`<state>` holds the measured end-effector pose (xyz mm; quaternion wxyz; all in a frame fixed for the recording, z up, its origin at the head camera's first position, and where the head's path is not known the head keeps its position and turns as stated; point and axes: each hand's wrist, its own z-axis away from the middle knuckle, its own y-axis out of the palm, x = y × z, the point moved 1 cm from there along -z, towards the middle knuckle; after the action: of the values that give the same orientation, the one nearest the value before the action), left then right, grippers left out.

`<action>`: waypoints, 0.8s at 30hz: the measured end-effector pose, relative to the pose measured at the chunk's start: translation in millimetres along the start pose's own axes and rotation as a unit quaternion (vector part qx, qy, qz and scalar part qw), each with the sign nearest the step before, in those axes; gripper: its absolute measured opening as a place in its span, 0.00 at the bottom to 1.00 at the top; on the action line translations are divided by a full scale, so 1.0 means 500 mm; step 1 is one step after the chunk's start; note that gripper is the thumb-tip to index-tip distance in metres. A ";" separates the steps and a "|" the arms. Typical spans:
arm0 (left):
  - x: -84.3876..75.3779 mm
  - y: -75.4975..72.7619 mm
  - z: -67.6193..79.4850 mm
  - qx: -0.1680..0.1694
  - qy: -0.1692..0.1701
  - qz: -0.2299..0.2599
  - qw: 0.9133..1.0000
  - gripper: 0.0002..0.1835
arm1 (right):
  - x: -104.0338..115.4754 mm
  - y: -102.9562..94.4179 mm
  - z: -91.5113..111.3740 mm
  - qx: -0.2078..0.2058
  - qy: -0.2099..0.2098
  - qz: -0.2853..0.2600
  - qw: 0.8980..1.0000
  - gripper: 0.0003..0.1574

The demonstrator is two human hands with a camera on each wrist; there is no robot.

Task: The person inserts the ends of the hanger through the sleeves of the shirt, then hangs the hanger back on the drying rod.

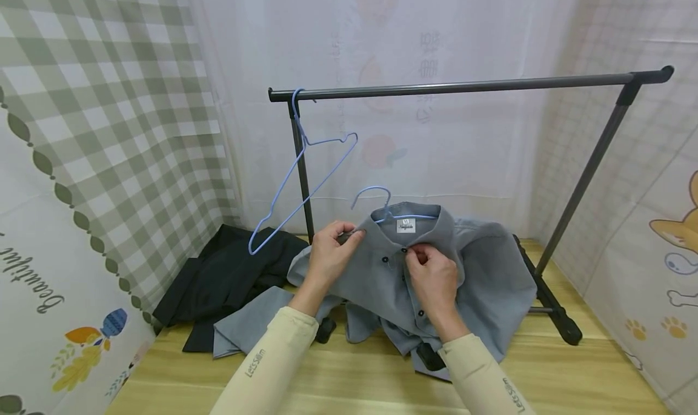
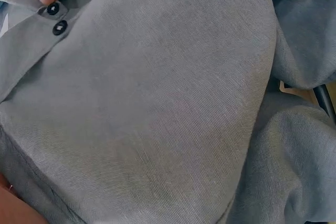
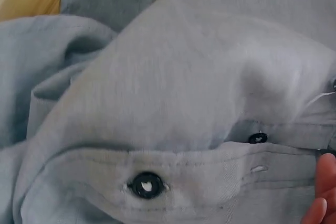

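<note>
L grip [image 1: 329, 252]: I'm pinching shirt [image 1: 376, 282] nr collar [image 1: 409, 208], prob. to steady it.
R grip [image 1: 435, 277]: pinching front by btn [image 2: 53, 9], prob. keeping edges tog.
Shirt: on tabletop [image 1: 360, 378], hanger [image 1: 373, 188] inside collar, prob. holding neck shape.

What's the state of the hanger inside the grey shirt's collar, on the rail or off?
Off. That hanger sits below the rail, its hook free above the grey shirt; only the other hanger is hooked over the rail.

The left curtain [image 1: 109, 148] reads "Beautiful", both cream sleeves [image 1: 272, 360] "Let'sSlim"
</note>
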<state>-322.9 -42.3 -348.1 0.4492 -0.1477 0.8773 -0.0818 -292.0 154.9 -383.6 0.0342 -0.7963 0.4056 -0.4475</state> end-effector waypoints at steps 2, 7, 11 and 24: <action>0.000 0.001 0.003 0.006 -0.005 0.000 1.000 0.06 | -0.002 -0.002 -0.004 -0.007 -0.004 0.011 1.000 0.12; 0.000 0.004 0.005 0.004 -0.013 -0.008 1.000 0.06 | -0.005 -0.009 -0.007 0.019 0.008 0.030 0.999 0.14; -0.001 0.005 0.004 -0.004 -0.007 -0.012 1.000 0.06 | -0.006 -0.016 -0.011 0.026 0.045 0.045 0.998 0.29; 0.001 0.014 -0.003 -0.067 -0.022 -0.018 0.997 0.08 | 0.023 -0.045 -0.008 0.049 0.009 -0.048 0.998 0.25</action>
<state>-325.9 -35.9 -349.6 0.4561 -0.1950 0.8679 -0.0273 -277.9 163.5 -364.1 0.0485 -0.8082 0.3446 -0.4750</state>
